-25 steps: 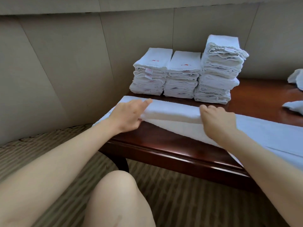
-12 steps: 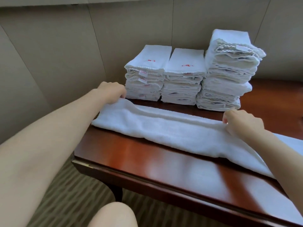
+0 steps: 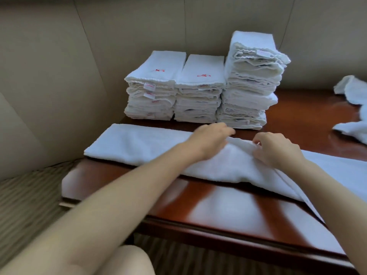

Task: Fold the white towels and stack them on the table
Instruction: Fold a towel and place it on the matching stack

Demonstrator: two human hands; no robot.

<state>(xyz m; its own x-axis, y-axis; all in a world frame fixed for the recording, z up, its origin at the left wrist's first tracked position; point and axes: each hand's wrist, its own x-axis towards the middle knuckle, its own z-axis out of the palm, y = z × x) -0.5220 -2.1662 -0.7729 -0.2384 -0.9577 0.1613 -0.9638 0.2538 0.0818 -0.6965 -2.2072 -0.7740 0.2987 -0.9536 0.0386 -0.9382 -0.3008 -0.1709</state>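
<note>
The bench (image 3: 228, 203) is carrying a long towel (image 3: 139, 143) lying folded lengthwise across its middle, with three stacks (image 3: 200, 92) sitting behind it by the wall. Loose towels (image 3: 351, 108) are lying far right. The left grip (image 3: 210, 139) and right grip (image 3: 278, 149) are each pinching the towel's upper fold.

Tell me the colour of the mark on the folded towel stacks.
Red, on the stack tops, head view.

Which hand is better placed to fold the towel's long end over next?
Probably the right hand: it pinches the towel edge nearest the unfolded length trailing right. The left hand rests mid-towel.
</note>
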